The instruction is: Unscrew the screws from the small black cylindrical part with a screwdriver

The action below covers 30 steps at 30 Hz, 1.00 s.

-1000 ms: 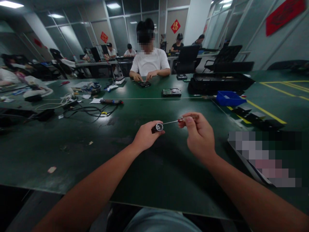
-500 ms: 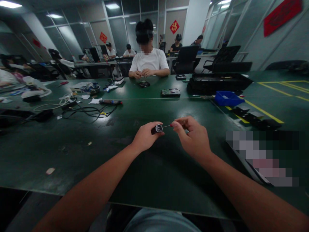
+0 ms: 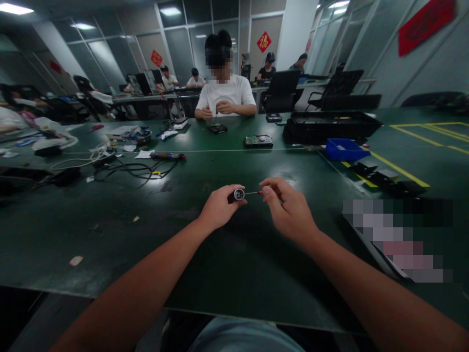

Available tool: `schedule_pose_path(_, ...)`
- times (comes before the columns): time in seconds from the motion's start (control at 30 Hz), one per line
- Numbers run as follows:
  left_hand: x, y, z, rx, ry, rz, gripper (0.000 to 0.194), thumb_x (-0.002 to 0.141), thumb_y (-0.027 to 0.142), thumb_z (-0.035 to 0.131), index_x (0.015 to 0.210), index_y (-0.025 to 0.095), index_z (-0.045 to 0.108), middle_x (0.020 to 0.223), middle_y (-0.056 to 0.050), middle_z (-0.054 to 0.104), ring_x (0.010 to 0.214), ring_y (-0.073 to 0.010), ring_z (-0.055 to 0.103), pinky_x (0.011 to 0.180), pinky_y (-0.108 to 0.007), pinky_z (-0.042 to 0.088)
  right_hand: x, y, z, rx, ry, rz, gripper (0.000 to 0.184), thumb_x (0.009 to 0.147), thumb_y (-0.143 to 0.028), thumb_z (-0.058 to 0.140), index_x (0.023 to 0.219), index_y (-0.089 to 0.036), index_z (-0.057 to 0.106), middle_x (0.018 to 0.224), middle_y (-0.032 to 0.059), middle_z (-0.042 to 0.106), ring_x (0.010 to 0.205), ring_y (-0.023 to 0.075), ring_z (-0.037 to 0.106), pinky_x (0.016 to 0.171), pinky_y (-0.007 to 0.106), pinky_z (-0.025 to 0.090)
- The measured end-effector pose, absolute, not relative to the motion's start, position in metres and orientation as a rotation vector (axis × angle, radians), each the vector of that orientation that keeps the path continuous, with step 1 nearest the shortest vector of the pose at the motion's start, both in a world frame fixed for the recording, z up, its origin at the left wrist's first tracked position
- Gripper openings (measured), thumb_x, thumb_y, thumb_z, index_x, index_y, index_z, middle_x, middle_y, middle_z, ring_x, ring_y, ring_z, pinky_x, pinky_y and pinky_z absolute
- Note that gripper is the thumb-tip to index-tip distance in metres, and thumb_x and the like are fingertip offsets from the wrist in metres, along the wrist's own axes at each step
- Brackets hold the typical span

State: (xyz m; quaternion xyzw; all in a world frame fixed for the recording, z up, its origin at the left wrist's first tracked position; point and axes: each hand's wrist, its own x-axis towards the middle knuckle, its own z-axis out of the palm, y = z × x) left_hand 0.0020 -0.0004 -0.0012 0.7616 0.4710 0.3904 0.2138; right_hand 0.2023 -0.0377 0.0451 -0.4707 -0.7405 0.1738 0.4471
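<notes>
My left hand [image 3: 219, 209] is closed around a small dark cylindrical part [image 3: 239, 194] with a silver ring at its open end, which faces me. My right hand [image 3: 289, 205] pinches a thin screwdriver [image 3: 252, 192] by its red end. The metal shaft runs left, its tip at the edge of the cylindrical part; whether it touches a screw is too small to tell. Both hands are above the green table [image 3: 205, 264].
Hard drives [image 3: 258, 141] lie beyond my hands, before a person [image 3: 225, 95] seated opposite. A black casing [image 3: 331, 126], a blue bin [image 3: 346, 149] and a pixelated flat object [image 3: 395, 239] are on the right. Cables [image 3: 139, 168] and an electric screwdriver [image 3: 167, 155] lie left.
The screwdriver now lies more nearly level, and more of its red end shows as my right fingers have shifted on it. The left hand has barely moved.
</notes>
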Motion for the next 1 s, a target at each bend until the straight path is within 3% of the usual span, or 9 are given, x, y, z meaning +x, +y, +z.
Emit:
schedule_pose_path(0.13,0.003,-0.001,-0.001,2.097,1.308,1.108,0.038,0.083,0.027,0.075,0.120,0.023,0.067,0.114,-0.004,0.072,0.102,-0.0205,0.067,0.090,-0.035,0.052,0.199,-0.030,0.037,-1.038,-1.556,0.699,0.021,0.096,-0.037,0.055,0.106,-0.020,0.062,0.090,0.0051,0.070,0.080,0.0185,0.068,0.075,0.035,0.053)
schedule_pose_path(0.37,0.002,0.000,0.001,2.130,1.303,1.108,0.039,0.082,0.024,0.075,0.120,0.023,0.068,0.116,-0.004,0.072,0.105,-0.0212,0.066,0.095,-0.037,0.051,0.197,-0.018,0.026,-1.006,-1.238,0.939,0.023,0.095,-0.042,0.056,0.096,-0.020,0.062,0.085,0.0033,0.066,0.075,0.0172,0.066,0.073,0.036,0.056)
schedule_pose_path(0.67,0.003,0.000,-0.001,2.087,1.301,1.128,0.038,0.083,0.028,0.076,0.120,0.023,0.068,0.113,-0.004,0.073,0.098,-0.0199,0.068,0.088,-0.034,0.053,0.198,-0.037,0.037,-1.011,-1.496,0.500,0.019,0.101,-0.037,0.049,0.105,-0.022,0.060,0.085,0.0016,0.069,0.077,0.0168,0.068,0.074,0.035,0.052)
schedule_pose_path(1.0,0.003,0.000,-0.001,2.108,1.307,1.129,0.040,0.082,0.028,0.077,0.121,0.024,0.067,0.113,-0.004,0.073,0.099,-0.0206,0.067,0.089,-0.036,0.053,0.198,-0.035,0.035,-1.090,-1.676,0.444,0.020,0.101,-0.036,0.049,0.107,-0.021,0.061,0.087,0.0043,0.074,0.080,0.0190,0.072,0.073,0.034,0.053)
